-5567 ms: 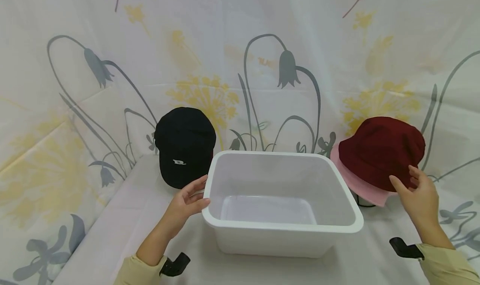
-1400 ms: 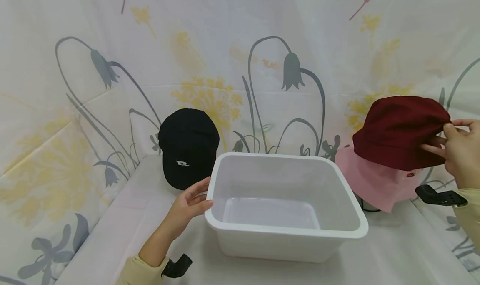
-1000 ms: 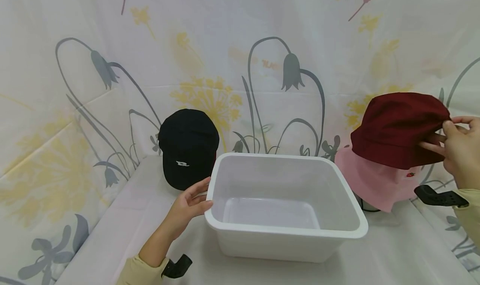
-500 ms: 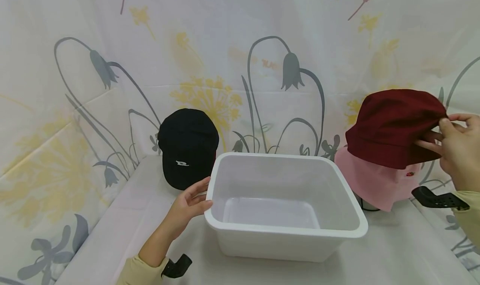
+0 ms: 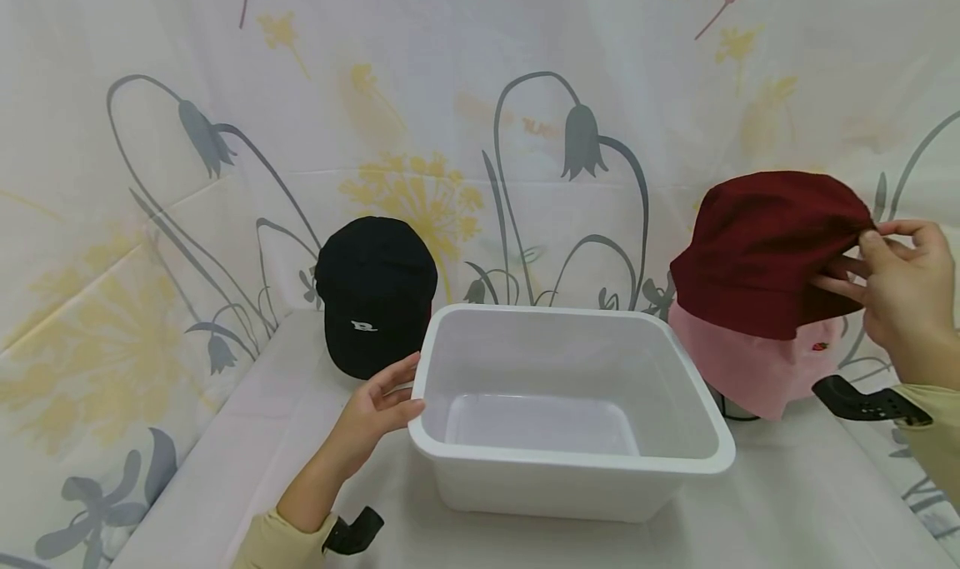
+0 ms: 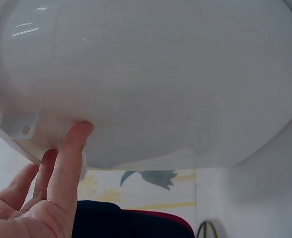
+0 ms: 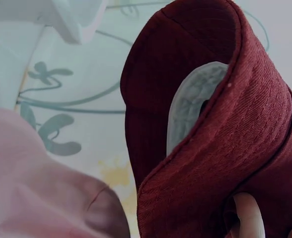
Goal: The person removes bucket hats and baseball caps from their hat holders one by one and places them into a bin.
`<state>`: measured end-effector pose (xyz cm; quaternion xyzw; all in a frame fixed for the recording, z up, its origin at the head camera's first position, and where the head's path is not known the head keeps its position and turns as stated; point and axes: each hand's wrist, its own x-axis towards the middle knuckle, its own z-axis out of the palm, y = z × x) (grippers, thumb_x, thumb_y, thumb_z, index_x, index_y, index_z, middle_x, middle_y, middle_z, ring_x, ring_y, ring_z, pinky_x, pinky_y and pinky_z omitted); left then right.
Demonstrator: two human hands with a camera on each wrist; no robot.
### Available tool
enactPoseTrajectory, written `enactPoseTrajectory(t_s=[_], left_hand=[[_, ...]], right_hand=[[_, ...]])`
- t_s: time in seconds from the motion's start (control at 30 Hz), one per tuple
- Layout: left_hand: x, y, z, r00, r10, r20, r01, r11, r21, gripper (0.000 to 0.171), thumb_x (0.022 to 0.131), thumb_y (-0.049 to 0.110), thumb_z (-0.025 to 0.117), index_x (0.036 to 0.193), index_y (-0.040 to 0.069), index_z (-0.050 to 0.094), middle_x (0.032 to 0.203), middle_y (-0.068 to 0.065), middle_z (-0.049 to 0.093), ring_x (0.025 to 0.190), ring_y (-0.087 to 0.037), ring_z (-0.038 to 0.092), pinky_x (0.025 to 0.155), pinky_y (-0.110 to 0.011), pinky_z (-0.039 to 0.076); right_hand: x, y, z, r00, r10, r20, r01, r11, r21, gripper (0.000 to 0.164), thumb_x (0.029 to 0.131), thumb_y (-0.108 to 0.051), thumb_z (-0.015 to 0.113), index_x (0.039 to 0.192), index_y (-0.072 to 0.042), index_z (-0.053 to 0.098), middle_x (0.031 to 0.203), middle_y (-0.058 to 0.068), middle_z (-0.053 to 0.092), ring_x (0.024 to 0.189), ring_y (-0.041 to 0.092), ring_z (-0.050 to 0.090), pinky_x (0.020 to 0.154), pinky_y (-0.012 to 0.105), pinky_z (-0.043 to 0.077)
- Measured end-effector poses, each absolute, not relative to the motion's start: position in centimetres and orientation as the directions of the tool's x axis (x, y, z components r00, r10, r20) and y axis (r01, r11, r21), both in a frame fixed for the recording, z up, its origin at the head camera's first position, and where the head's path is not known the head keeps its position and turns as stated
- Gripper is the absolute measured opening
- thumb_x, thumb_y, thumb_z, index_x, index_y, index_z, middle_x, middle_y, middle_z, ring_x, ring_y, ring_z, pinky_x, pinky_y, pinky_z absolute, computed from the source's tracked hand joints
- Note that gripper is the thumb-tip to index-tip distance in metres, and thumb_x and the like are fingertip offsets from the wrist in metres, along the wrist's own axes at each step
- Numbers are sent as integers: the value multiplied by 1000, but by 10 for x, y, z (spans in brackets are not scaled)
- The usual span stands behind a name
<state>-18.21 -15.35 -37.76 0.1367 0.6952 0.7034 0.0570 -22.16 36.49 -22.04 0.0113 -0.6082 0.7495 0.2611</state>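
Observation:
My right hand (image 5: 903,294) pinches the edge of a burgundy bucket hat (image 5: 765,252), thumb in front and fingers partly inside it. That hat hangs tilted over a pink hat (image 5: 750,365), covering its top. In the right wrist view, the opening of the burgundy hat (image 7: 225,163) faces the camera, with a pale lining inside. My left hand (image 5: 371,411) rests at the left rim of a white plastic tub (image 5: 570,461). In the left wrist view, its nearly straight fingers (image 6: 69,171) touch the tub's outer wall (image 6: 151,99); the thumb is hidden there.
A black cap (image 5: 375,286) with a small white logo stands behind the tub's left corner. Below the pink hat a black wire-like loop (image 5: 738,416) shows. A flower-printed sheet (image 5: 450,94) hangs behind, above the white table surface (image 5: 787,502).
Since the earliest frame, my right hand has gripped the burgundy hat and lifted it off the pink hat. Lately it has drifted left and slightly up. My left hand has stayed at the tub.

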Motion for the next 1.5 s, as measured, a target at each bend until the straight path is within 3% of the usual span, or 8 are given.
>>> enactPoseTrajectory(t_s=[0.2,0.4,0.77,1.17,1.5], left_hand=[[-183,-154,-377,-955,273,114,111,-24,994,63,85,12,65,141,5,37,133,-22,44,116,-38,49,88,-40,48],[-182,-153,-377,-955,274,116,113,-25,993,62,85,12,65,141,5,37,133,-22,44,118,-43,46,87,-40,48],[-181,-154,-378,-959,261,114,112,-24,993,62,85,12,65,141,6,37,134,-20,44,118,-40,47,88,-41,47],[-181,-153,-379,-960,257,115,115,-18,993,62,85,12,65,141,6,37,133,-19,44,115,-33,51,88,-40,47],[-184,-154,-379,-957,267,116,110,-37,993,63,84,9,65,140,5,37,132,-23,44,119,-44,44,87,-39,48]], right_hand=[[-219,358,-220,-875,331,353,-428,-188,-884,14,94,-11,48,103,-12,38,104,3,50,65,14,65,47,28,53],[-216,350,-220,-885,304,352,-423,-213,-881,17,92,-12,51,103,-11,38,108,4,48,69,15,66,48,30,53],[-212,333,-220,-900,203,385,-435,-381,-816,21,90,-2,55,102,-5,38,96,10,57,68,24,67,51,36,54],[-208,313,-225,-901,142,409,-428,-428,-796,16,90,3,53,98,-3,41,95,12,58,68,26,67,52,38,55],[-204,293,-231,-903,42,428,-410,-389,-825,13,91,2,51,98,-3,42,89,10,62,72,23,66,55,36,55]])
